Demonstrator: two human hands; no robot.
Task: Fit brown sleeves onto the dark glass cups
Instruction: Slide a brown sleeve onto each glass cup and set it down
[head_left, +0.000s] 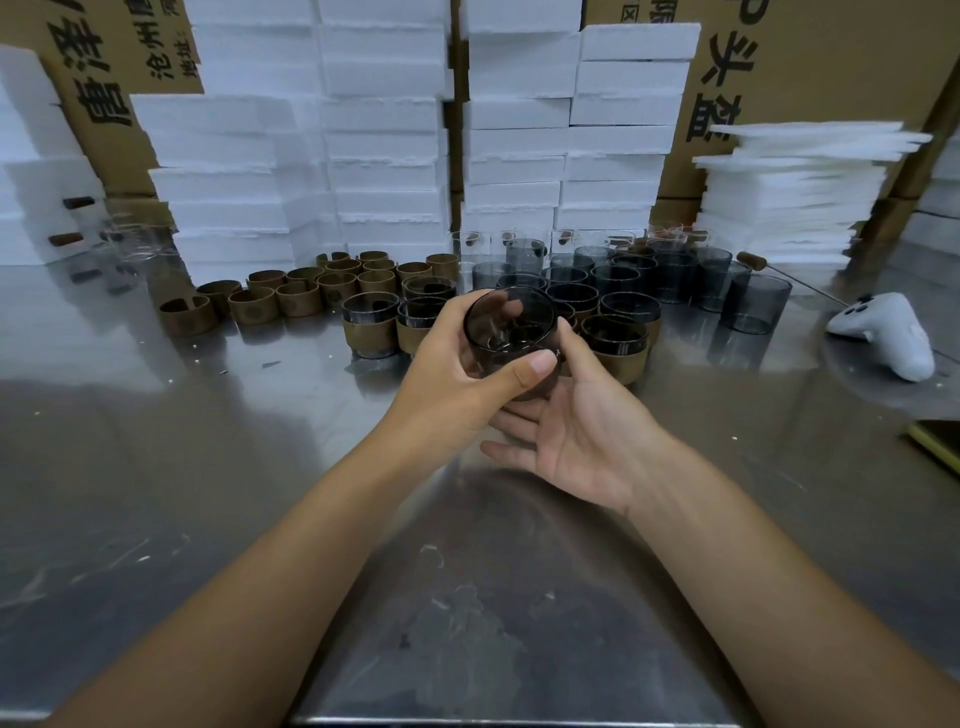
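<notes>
Head view, loose sleeves (296, 299): brown rings standing left on the table (208, 441), well apart from both hands.
Left hand (452, 374): wraps the dark glass cup (511, 325), raised mid-table; the cup appears bare.
Right hand (587, 431): flat, palm up beneath the cup, gripping nothing.
Advice: hold the cup steady and slide a sleeve up from its base.
Obstacles: sleeved cups (618, 348) crowd just behind; white controller (883, 332) lies far right.

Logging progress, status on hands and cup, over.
Left hand grips dark glass cup, no sleeve visible. Right hand open beneath it. Nothing in the way.
</notes>
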